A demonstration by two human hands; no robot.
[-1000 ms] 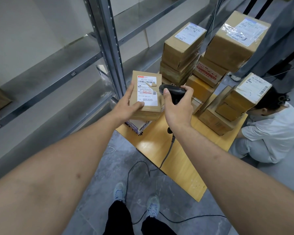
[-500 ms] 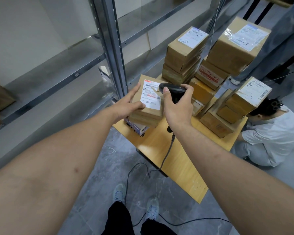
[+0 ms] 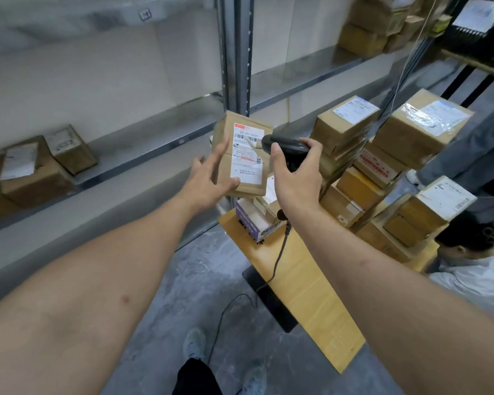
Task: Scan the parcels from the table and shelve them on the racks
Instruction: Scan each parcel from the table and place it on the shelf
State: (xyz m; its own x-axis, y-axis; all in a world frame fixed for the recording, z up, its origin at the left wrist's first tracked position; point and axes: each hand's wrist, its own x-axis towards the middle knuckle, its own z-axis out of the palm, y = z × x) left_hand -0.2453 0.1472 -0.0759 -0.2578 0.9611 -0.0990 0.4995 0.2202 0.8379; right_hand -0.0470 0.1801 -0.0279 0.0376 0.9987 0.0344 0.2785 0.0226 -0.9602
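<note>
My left hand (image 3: 208,178) holds a small brown cardboard parcel (image 3: 240,132) with a white shipping label, thumb on its front and fingers spread along its left side. The parcel is lifted in front of the grey rack upright (image 3: 236,52). My right hand (image 3: 294,178) grips a black barcode scanner (image 3: 285,143), its head right beside the label's barcode. The scanner's cable (image 3: 277,260) hangs down to the floor. Several more labelled parcels (image 3: 345,124) are stacked on the wooden table (image 3: 305,286).
The metal rack shelf (image 3: 143,149) at left carries a few brown parcels (image 3: 37,166). A person in a white shirt (image 3: 476,269) crouches at the table's right end. Another person's leg (image 3: 468,155) stands behind the stacks. More boxes (image 3: 382,24) sit at the upper right.
The parcel has risen and turned more upright in my left hand, and my view has lifted toward the rack shelves. The scanner stays beside the label.
</note>
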